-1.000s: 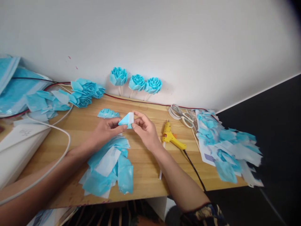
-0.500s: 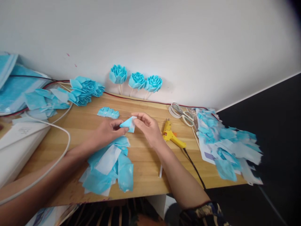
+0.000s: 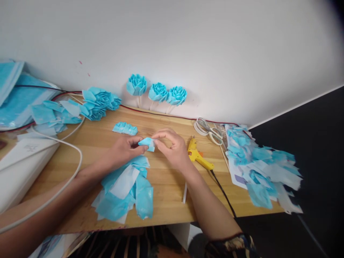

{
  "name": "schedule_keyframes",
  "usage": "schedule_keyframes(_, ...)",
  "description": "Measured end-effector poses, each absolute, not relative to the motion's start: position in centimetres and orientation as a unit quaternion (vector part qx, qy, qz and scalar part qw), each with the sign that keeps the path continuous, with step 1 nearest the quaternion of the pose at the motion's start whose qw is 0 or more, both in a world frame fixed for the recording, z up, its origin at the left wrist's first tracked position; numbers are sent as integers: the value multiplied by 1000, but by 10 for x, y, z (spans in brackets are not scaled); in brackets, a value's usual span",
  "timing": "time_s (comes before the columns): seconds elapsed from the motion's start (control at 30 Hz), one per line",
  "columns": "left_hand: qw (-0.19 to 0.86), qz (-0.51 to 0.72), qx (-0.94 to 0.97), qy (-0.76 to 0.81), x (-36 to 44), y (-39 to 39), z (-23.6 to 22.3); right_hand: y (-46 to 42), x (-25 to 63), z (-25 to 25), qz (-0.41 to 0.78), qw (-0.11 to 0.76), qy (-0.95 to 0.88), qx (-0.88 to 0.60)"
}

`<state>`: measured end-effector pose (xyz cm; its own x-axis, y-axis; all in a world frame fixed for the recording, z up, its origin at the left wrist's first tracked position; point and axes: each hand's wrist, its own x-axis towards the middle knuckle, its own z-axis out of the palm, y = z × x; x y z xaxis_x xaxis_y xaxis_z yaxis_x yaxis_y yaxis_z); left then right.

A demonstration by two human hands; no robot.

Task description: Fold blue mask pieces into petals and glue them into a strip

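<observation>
Mid-frame: our left hand (image 3: 122, 152) pinches the folded blue piece (image 3: 146, 142) at its pointed end | our right hand (image 3: 173, 148) grips its other edge, thumb against forefinger | frame centre-left, just above the loose blue sheets (image 3: 143, 193) | best we anchor the point firmly, crease evenly, tug gently

folded piece (image 3: 147, 143) | light blue, white | partly creased, narrowing leftward | held up over wooden table (image 3: 166, 190)

No text, label, brand, number or sign can be read; the dark marks (image 3: 31, 147) on the white box (image 3: 28, 163) are too small and blurred.
</observation>
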<state>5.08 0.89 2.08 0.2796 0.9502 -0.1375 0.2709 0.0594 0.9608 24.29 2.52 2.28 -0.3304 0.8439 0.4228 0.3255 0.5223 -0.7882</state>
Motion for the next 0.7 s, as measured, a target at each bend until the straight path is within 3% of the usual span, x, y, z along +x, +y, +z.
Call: schedule_keyframes(0.7,528,362,584,499,48,10,20,24,244,21,232,406,-815,-342)
